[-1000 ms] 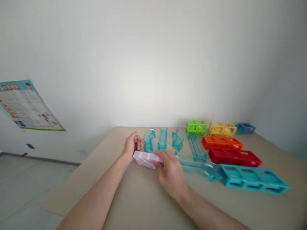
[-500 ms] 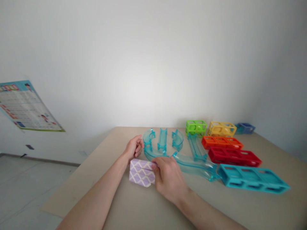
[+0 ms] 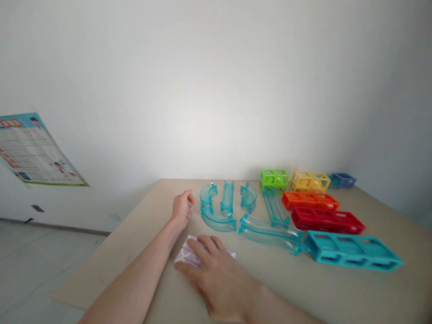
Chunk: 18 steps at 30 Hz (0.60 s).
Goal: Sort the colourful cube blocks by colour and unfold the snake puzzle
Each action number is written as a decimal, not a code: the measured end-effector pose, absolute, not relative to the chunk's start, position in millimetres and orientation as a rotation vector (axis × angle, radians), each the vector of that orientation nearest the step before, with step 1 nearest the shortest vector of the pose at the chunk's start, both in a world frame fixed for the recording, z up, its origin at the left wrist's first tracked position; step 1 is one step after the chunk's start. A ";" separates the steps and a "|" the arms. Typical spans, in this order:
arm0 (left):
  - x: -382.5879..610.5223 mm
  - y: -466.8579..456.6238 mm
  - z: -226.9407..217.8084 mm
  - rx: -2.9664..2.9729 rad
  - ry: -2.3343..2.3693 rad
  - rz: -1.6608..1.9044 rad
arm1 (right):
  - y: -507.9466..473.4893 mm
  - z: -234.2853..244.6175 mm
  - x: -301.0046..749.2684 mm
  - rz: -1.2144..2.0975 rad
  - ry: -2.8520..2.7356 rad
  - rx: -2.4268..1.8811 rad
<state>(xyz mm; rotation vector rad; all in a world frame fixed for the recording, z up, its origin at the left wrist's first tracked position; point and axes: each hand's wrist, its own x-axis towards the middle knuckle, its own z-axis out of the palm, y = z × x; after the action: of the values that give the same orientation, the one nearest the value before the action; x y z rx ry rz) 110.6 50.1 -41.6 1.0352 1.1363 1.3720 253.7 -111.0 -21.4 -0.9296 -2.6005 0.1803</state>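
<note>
A folded purple cloth with a white lattice pattern lies on the table, partly covered by my right hand. The fingers of that hand reach over its top and the thumb lies along its near left side. My left hand rests as a loose fist on the table farther back, with nothing visible in it. Just to its right lie curved clear-blue track pieces. A wavy clear-blue track stretches to the right beyond my right hand.
Open-sided blocks stand to the right: green, yellow, orange, red, teal and dark blue. Straight track pieces lie among them and the curves. The table meets a white wall behind; a poster hangs left.
My right hand has come down and to the left, turning from pinching the cloth's edge to lying over it. The cloth is now flat on the table. My left hand has shifted slightly left.
</note>
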 end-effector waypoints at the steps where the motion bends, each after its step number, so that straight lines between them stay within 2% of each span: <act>1: 110.4 50.7 -42.0 1.034 1.142 1.372 | -111.6 -21.7 252.7 0.188 -2.629 -0.927; 18: 109.3 56.8 -47.4 1.045 1.172 1.404 | -110.5 -23.8 247.4 0.158 -2.548 -1.189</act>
<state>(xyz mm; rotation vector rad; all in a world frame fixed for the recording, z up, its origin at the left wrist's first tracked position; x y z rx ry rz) 109.3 56.8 -47.4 1.0452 1.1718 1.4044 247.4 -110.5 -23.8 -1.1891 -2.5484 0.1583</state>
